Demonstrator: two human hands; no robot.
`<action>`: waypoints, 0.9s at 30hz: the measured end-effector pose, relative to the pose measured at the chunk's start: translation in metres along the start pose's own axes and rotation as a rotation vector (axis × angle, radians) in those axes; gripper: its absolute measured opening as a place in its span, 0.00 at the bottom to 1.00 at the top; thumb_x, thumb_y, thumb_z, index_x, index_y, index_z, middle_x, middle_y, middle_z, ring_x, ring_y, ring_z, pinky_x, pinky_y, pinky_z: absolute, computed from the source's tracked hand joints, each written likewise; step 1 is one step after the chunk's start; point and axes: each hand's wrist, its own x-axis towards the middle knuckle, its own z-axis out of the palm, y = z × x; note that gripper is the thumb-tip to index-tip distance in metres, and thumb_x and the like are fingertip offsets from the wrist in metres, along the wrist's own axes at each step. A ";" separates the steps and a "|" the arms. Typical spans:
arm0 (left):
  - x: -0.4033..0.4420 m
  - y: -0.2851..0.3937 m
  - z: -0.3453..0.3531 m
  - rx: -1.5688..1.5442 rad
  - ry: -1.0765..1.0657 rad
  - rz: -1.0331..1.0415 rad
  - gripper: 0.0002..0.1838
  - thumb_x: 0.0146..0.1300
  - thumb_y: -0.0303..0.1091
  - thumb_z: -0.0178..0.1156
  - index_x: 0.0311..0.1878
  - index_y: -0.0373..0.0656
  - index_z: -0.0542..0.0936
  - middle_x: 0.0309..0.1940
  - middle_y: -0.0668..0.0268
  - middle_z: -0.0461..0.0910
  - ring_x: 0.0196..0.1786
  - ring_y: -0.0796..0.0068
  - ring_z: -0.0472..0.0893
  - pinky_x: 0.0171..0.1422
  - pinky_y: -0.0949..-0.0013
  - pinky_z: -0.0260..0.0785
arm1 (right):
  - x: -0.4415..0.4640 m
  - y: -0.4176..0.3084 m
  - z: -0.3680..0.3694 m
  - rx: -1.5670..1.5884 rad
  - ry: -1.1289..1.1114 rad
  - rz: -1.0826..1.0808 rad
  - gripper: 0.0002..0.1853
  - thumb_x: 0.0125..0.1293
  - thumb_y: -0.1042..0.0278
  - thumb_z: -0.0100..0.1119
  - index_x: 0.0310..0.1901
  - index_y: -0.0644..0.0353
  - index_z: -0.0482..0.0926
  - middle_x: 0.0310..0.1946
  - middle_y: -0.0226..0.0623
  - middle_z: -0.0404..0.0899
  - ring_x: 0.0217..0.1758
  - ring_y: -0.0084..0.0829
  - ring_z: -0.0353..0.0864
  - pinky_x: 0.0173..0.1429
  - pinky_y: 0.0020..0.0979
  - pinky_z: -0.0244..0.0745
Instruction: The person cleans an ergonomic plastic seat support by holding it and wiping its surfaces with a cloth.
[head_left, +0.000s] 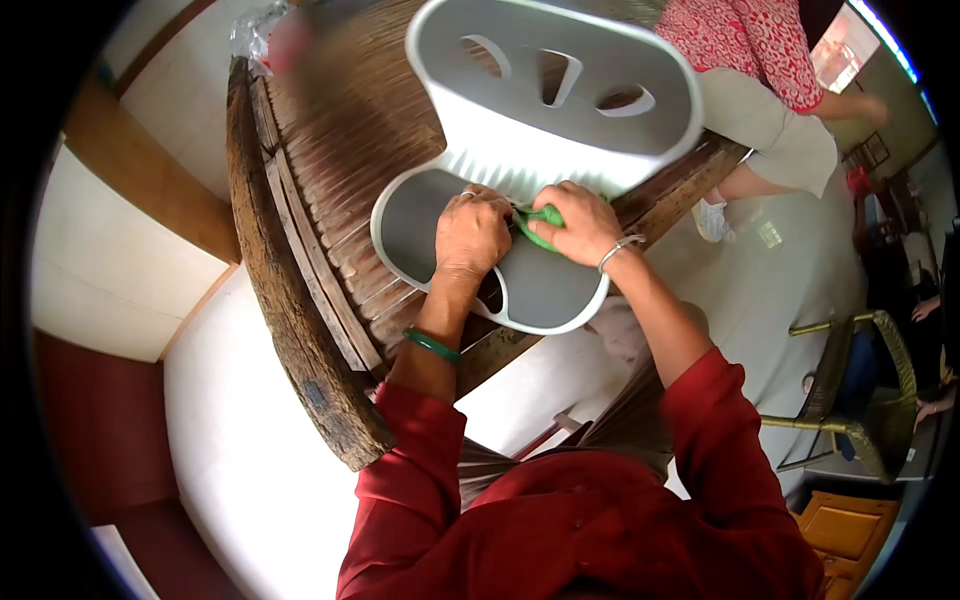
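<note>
A white plastic two-step stool (540,150) with grey treads rests on a slatted wooden bench. My right hand (580,222), a bracelet at its wrist, is closed around a bunched green cloth (545,228) at the stool's lower tread (550,285). Close beside it, my left hand (472,232) is curled into a fist over the same tread, near its cut-out. What the left fingers hold, if anything, is hidden beneath them. The upper tread (450,45), with several cut-outs, rises beyond both hands.
The wooden bench (330,170) has a thick rough beam (290,310) along its left side. Another person in a patterned red top (715,40) sits at the far right of the bench. A chair (850,390) stands on the right, and a plastic bag (255,38) lies at upper left.
</note>
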 end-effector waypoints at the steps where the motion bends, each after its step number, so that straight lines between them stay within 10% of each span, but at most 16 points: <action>1: 0.000 0.001 0.000 0.029 -0.006 0.021 0.09 0.54 0.27 0.59 0.31 0.48 0.88 0.42 0.67 0.87 0.51 0.66 0.82 0.60 0.64 0.73 | -0.001 0.002 0.006 0.006 -0.046 0.028 0.18 0.61 0.49 0.68 0.46 0.52 0.79 0.49 0.37 0.79 0.55 0.43 0.79 0.58 0.43 0.74; 13: -0.003 0.007 0.000 -0.032 -0.045 0.051 0.09 0.50 0.25 0.58 0.31 0.49 0.86 0.37 0.69 0.85 0.50 0.65 0.82 0.56 0.63 0.74 | -0.036 -0.008 -0.009 0.151 -0.013 -0.288 0.09 0.57 0.77 0.66 0.40 0.57 0.80 0.41 0.35 0.79 0.49 0.42 0.78 0.52 0.39 0.74; 20: -0.004 0.003 0.005 -0.035 -0.023 0.140 0.14 0.49 0.23 0.59 0.35 0.50 0.89 0.38 0.72 0.86 0.51 0.68 0.81 0.59 0.63 0.72 | -0.052 -0.011 -0.028 0.238 -0.063 -0.604 0.08 0.54 0.76 0.66 0.35 0.54 0.80 0.38 0.31 0.78 0.46 0.38 0.79 0.49 0.37 0.75; 27: -0.007 0.001 0.005 -0.014 -0.084 0.147 0.15 0.47 0.23 0.60 0.37 0.51 0.90 0.39 0.74 0.85 0.51 0.71 0.81 0.58 0.65 0.71 | -0.013 0.041 -0.015 0.045 -0.032 -0.146 0.09 0.53 0.73 0.67 0.34 0.50 0.78 0.37 0.32 0.78 0.43 0.42 0.81 0.42 0.41 0.74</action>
